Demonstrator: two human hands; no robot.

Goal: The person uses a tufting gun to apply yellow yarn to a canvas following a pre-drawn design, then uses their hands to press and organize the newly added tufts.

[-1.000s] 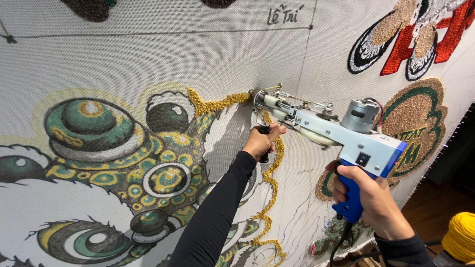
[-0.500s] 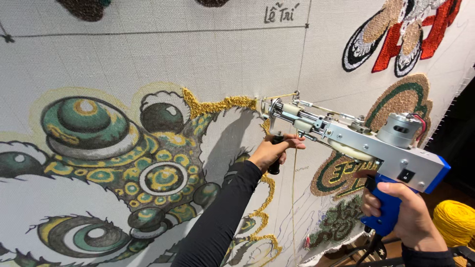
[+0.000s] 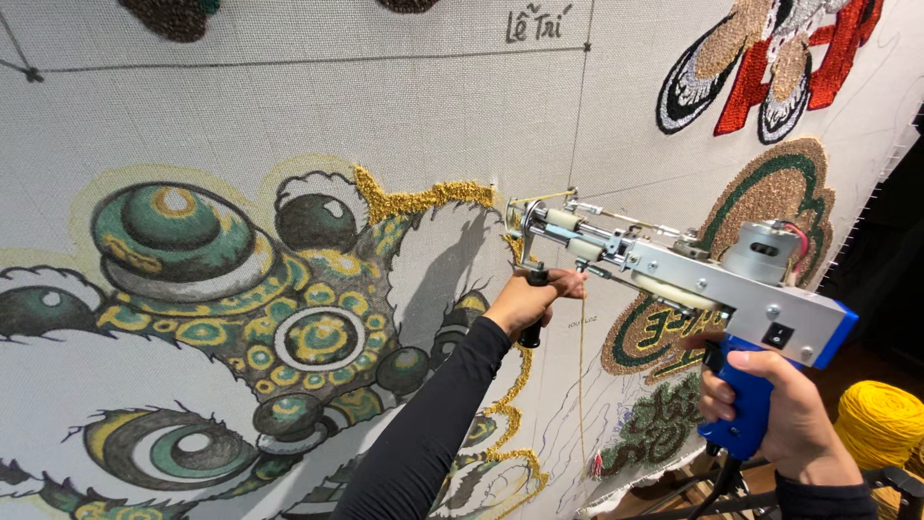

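Both hands are clamped on one tufting gun (image 3: 674, 274): the left hand (image 3: 532, 300) on its black front handle, the right hand (image 3: 784, 419) on the blue grip, needle at the stretched backing cloth (image 3: 289, 106) beside the gold tufted line (image 3: 419, 199). If the nose tilts or lifts off, I'd expect skipped loops or a torn cloth. One yellow yarn cone (image 3: 878, 424) sits right of the gun.

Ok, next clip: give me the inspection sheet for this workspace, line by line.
Surface: upright pale backing cloth, printed green creature design, partly tufted in gold.
Job's things: tufting gun, needle end at the cloth; gold yarn strand hanging.
Clutter: nothing seen.
Grippers: left hand grips the black front handle; right hand grips the blue rear grip.
Cables: black cord below the grip.
Surroundings: finished tufted patches; yellow yarn cone.
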